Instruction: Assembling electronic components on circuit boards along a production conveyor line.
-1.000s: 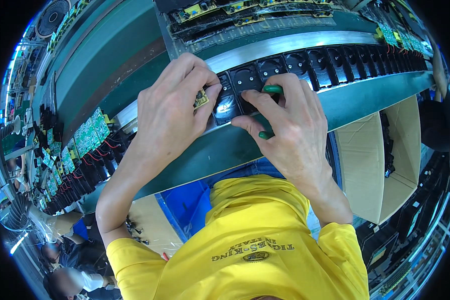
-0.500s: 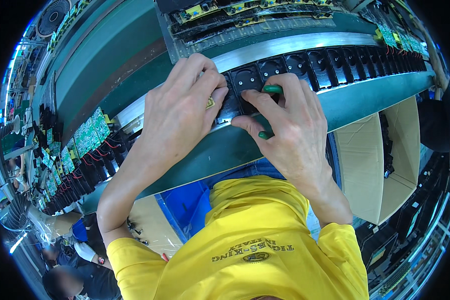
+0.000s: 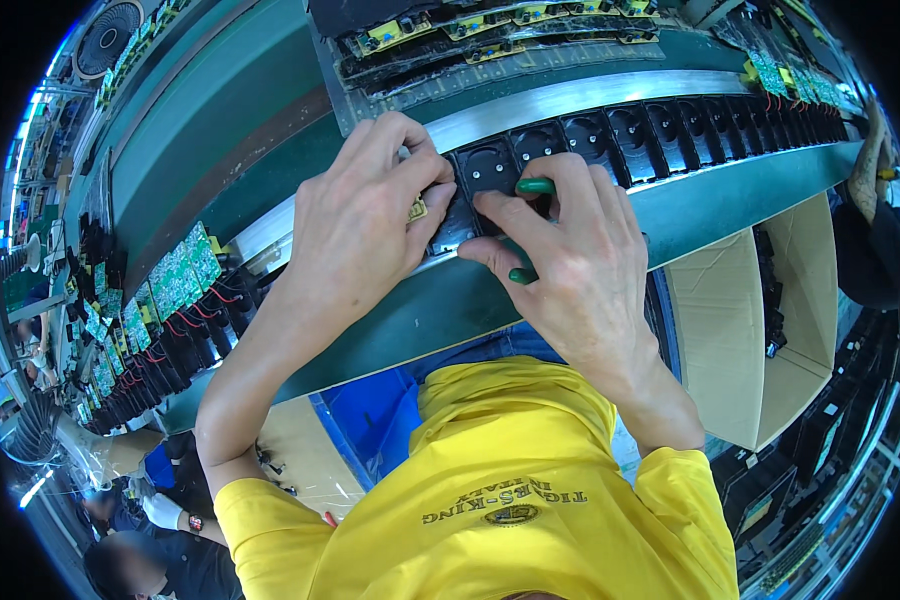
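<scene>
A row of black plastic cases (image 3: 582, 140) runs along the workbench in front of me. My left hand (image 3: 375, 215) is closed over one case, fingers pinched together. A small yellow circuit board (image 3: 417, 209) shows at its fingertips, mostly covered by the hand. Close by on the right, my right hand (image 3: 575, 240) curls around green-handled pliers (image 3: 536, 186); two green handle parts stick out between its fingers, and the jaws are hidden. Its thumb and index fingertip rest at the case beside the left hand.
Green circuit boards with red wires (image 3: 185, 270) lie on cases at the left; more boards (image 3: 770, 75) are at the far right. A rack of yellow boards (image 3: 490, 25) stands behind the row. An open cardboard box (image 3: 720, 330) is below the bench's right. A co-worker (image 3: 160, 550) is lower left.
My right hand has shifted slightly left with the pliers. The left hand stays nearly in place. The view has moved a little.
</scene>
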`<state>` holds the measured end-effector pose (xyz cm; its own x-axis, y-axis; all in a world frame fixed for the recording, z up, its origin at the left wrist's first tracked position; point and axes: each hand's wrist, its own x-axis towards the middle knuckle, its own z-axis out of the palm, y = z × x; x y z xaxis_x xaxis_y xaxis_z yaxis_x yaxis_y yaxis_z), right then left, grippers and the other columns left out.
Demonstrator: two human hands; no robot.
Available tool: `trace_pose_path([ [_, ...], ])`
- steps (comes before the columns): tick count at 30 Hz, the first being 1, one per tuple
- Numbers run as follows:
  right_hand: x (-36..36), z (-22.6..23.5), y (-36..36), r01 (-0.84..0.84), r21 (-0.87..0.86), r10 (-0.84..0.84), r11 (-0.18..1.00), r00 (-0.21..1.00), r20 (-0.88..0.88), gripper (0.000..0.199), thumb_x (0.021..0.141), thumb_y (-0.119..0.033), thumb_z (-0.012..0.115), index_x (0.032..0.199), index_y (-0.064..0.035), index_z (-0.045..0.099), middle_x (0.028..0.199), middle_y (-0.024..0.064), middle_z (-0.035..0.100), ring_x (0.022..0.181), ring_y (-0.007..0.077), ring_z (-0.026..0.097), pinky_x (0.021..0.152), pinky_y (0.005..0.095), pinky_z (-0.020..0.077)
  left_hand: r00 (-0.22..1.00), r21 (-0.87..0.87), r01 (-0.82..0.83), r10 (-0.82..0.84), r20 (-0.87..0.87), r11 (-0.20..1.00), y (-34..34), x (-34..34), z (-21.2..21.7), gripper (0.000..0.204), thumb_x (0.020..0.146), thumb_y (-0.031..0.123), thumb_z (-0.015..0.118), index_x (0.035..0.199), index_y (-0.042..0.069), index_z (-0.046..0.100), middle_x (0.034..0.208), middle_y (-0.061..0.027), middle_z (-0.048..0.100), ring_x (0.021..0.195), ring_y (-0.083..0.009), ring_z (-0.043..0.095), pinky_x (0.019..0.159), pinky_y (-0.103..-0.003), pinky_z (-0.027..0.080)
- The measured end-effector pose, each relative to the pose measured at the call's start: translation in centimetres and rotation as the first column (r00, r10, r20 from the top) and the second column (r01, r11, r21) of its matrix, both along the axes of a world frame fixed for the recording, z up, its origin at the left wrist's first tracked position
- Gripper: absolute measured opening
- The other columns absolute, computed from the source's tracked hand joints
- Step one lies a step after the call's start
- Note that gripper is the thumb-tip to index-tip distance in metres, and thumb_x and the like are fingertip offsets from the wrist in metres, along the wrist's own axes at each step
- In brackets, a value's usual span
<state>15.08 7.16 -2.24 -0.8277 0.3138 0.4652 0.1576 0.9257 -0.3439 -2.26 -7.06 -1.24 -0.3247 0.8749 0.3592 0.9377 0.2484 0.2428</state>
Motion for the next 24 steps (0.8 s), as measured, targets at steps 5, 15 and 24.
trace_pose_path([
  [5,0.0,0.1,0.3,-0.028,0.019,0.028,0.999,1.0,0.0,0.039,0.085,-0.02,0.101,0.121,-0.0118,0.087,0.122,0.0056,0.066,0.097,0.0215,0.061,0.082,0.0344,0.0548,0.992,-0.055,-0.073,0.078,0.099,0.996,-0.2,-0.2,0.1,0.006,0.097,0.007,0.084,0.1,0.007,0.08,0.118,-0.0015,0.069,0.099,-0.0226,0.069,0.081,-0.035,0.056],
  [15,-6.1,4.7,2.6,-0.651,-0.756,0.038,0.07,0.759,-0.65,0.047,0.122,-0.043,0.051,0.133,-0.0026,0.073,0.091,0.0034,0.061,0.076,0.0127,0.048,0.069,0.0283,0.041,0.95,-0.213,-0.134,0.187,0.252,0.968,-0.4,0.2,2.2,0.007,0.091,0.007,0.086,0.098,0.006,0.083,0.116,-0.0046,0.068,0.085,-0.027,0.067,0.079,-0.038,0.056],
  [24,-10.9,1.6,-0.6,-0.658,-0.75,-0.144,0.069,0.737,-0.66,0.039,0.119,-0.033,0.049,0.107,-0.0044,0.073,0.081,-0.001,0.056,0.07,0.0085,0.042,0.063,0.0259,0.0346,0.962,-0.206,-0.067,0.119,0.247,0.976,-1.3,-0.4,1.9,0.01,0.092,0.015,0.084,0.099,0.008,0.085,0.115,-0.0102,0.065,0.089,-0.033,0.069,0.077,-0.045,0.059],
])
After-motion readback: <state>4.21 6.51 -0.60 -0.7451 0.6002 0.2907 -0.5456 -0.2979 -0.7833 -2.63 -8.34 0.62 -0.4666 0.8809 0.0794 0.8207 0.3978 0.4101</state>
